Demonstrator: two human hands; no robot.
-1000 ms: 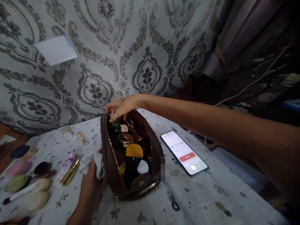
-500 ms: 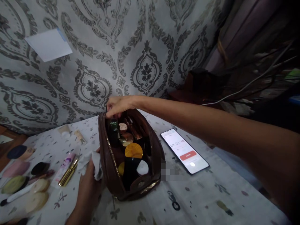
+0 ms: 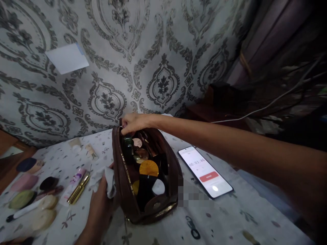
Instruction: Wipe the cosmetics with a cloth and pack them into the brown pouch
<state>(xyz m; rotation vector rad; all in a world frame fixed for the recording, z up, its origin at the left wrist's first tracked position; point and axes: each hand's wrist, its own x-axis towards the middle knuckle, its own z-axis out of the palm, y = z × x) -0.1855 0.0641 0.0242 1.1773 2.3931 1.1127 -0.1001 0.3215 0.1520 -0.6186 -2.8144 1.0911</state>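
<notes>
A brown makeup bag (image 3: pixel 119 177) stands unzipped, with several cosmetics inside. Among them are a round amber-coloured piece (image 3: pixel 149 168), a white round piece (image 3: pixel 158 186) and a dark green bottle (image 3: pixel 128 141). My left hand (image 3: pixel 102 197) is closed around a crumpled white cloth (image 3: pixel 109 180), against the bag's left side. Over the bag's far end, my right hand (image 3: pixel 134 123) has its fingers bent down at the far left corner. Its thumb is by the rim; a small pinkish bit shows between the fingers, too small to name.
On the left lie a gold tube (image 3: pixel 78 189), a pink-and-white tube (image 3: pixel 74 182), a white-handled brush (image 3: pixel 24 212), several sponges (image 3: pixel 24 182) and two small tubes (image 3: pixel 91 151) farther back. A phone (image 3: pixel 208 173) showing a timer lies right of the bag. Patterned wall covering rises behind.
The whole view has shifted, so everything sits slightly lower and farther right. My right hand stays at the bag's far end, its fingers turned a little. My left hand still holds the cloth.
</notes>
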